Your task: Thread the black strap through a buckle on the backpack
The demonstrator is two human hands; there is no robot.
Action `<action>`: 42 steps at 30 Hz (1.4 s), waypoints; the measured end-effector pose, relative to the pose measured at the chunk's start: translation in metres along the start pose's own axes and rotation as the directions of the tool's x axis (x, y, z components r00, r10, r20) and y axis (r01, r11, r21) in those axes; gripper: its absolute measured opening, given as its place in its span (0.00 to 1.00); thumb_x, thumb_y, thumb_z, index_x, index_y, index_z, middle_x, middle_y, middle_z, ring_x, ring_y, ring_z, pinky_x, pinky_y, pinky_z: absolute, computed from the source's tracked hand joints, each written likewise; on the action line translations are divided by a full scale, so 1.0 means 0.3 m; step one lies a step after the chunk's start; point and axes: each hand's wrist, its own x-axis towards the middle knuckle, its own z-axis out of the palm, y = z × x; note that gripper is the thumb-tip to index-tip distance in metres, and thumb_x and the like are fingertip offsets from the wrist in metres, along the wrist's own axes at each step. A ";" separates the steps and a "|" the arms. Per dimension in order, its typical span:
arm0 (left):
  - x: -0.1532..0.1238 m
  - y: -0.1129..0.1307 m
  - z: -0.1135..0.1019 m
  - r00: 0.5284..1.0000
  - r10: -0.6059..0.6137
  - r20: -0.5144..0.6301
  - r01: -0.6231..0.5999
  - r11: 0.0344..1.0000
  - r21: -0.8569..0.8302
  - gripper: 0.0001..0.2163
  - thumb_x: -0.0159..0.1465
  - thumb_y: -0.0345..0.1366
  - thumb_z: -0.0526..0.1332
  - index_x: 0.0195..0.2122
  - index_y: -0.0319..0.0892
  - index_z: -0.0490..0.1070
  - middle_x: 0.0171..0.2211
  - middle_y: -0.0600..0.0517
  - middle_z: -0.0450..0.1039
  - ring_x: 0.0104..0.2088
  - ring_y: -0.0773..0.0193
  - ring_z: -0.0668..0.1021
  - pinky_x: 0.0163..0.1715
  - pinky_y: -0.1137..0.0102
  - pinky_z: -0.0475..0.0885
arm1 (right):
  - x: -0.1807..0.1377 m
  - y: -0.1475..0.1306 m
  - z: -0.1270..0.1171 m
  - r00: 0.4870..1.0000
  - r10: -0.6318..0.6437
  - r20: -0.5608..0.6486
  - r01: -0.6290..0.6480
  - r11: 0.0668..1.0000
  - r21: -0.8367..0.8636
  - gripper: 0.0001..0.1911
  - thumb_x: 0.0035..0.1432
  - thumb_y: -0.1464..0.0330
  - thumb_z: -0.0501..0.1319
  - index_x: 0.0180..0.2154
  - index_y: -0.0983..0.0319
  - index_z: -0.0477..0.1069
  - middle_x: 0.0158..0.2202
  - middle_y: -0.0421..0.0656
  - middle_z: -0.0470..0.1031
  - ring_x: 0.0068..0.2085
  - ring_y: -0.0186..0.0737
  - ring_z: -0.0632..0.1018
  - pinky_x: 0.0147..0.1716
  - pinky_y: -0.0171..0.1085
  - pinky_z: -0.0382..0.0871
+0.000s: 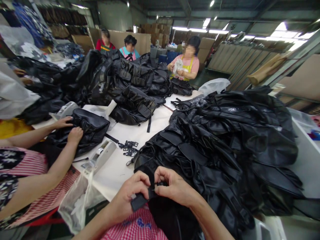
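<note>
Your two bare forearms rise from the bottom edge of the frame, no sleeves, watch, bracelets or rings showing on either. Your left hand and right hand are ungloved, the fingernails short and unpainted as far as can be seen. Between the forearms, at the lower edge, lies the red-and-white checked cotton garment you wear, a small gingham pattern with a few blue printed marks too blurred to read. No cuffs or hems show on the arms, which are bare as far back as the frame reaches. Nothing more of your clothing shows.
</note>
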 end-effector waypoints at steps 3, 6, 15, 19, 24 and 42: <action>-0.027 -0.018 -0.003 0.998 0.048 -0.036 -0.047 0.999 0.016 0.04 0.61 0.28 0.63 0.31 0.43 0.72 0.39 0.51 0.68 0.39 0.66 0.75 0.40 0.74 0.69 | 0.007 -0.003 0.003 0.999 0.017 0.027 -0.018 1.000 0.018 0.08 0.44 0.71 0.61 0.30 0.60 0.63 0.24 0.32 0.64 0.26 0.30 0.62 0.26 0.32 0.53; -0.031 -0.027 -0.002 0.997 0.077 -0.026 -0.077 0.997 0.016 0.04 0.62 0.28 0.63 0.31 0.43 0.71 0.39 0.52 0.69 0.39 0.67 0.75 0.40 0.75 0.69 | 0.012 0.000 -0.002 0.997 0.052 0.049 -0.053 0.998 0.029 0.08 0.44 0.72 0.61 0.30 0.60 0.63 0.23 0.31 0.63 0.25 0.29 0.61 0.24 0.32 0.50; -0.008 -0.026 0.008 0.991 0.120 -0.058 -0.121 0.993 -0.006 0.04 0.62 0.30 0.65 0.32 0.44 0.71 0.37 0.53 0.69 0.37 0.69 0.75 0.39 0.76 0.69 | 0.005 0.002 -0.018 0.997 0.025 0.072 -0.022 0.999 -0.035 0.08 0.43 0.73 0.61 0.29 0.60 0.64 0.24 0.31 0.62 0.26 0.29 0.61 0.25 0.32 0.51; -0.009 -0.029 0.001 0.990 0.124 -0.066 -0.125 0.992 -0.007 0.04 0.62 0.31 0.65 0.32 0.43 0.70 0.38 0.52 0.70 0.37 0.69 0.76 0.39 0.76 0.70 | 0.008 0.002 -0.018 0.996 0.037 0.087 -0.037 0.999 -0.004 0.08 0.43 0.72 0.61 0.29 0.61 0.64 0.23 0.30 0.62 0.25 0.28 0.60 0.25 0.32 0.51; -0.015 -0.021 -0.013 0.992 0.104 -0.075 -0.106 0.994 -0.028 0.05 0.62 0.32 0.66 0.31 0.43 0.70 0.38 0.53 0.71 0.37 0.69 0.77 0.38 0.76 0.70 | 0.013 0.019 -0.005 0.994 0.049 0.101 -0.057 0.995 0.081 0.10 0.42 0.71 0.62 0.30 0.60 0.64 0.22 0.30 0.63 0.24 0.27 0.61 0.25 0.31 0.51; 0.042 0.006 0.017 0.979 0.202 -0.027 -0.201 0.979 0.033 0.06 0.64 0.27 0.60 0.30 0.43 0.72 0.31 0.52 0.71 0.33 0.69 0.75 0.35 0.76 0.69 | -0.005 -0.037 0.023 0.990 -0.142 -0.024 0.124 0.924 -0.362 0.10 0.43 0.79 0.58 0.28 0.60 0.64 0.26 0.32 0.64 0.30 0.31 0.65 0.30 0.33 0.56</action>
